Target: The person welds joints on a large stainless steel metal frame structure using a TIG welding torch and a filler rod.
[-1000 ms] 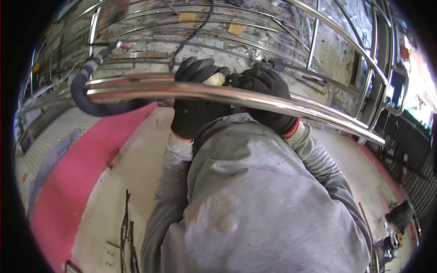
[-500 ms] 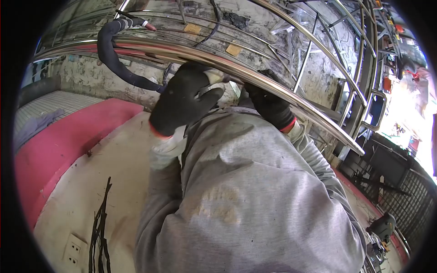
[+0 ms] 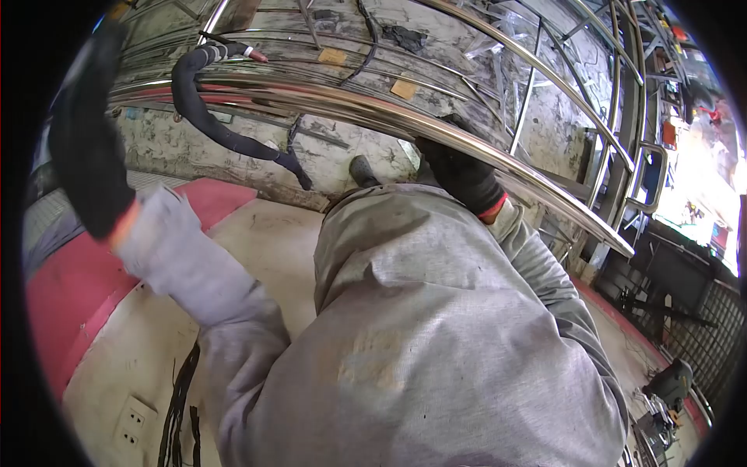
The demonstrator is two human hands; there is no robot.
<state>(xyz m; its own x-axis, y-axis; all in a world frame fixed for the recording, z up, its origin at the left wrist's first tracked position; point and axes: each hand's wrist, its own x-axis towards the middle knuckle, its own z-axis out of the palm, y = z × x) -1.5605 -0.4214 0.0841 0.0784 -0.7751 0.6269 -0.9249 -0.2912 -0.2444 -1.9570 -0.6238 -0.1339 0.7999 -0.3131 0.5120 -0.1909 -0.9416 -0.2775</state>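
Swinging away from the curved steel rail [image 3: 334,107], my left hand [image 3: 85,156] is now lifting out at the left, blurred; I cannot tell if it is curled or spread. My right hand [image 3: 461,177] is clamping around the rail, which is arching across the far side. A black hose [image 3: 184,89] is draping over it further left.

Looks like a metal fab workshop: curved stainless tubing [image 3: 436,128] across the top of the frame, a welding torch cable [image 3: 210,117] upper left, steel railing frames [image 3: 622,101] stacked upper right, stained concrete floor [image 3: 264,249].
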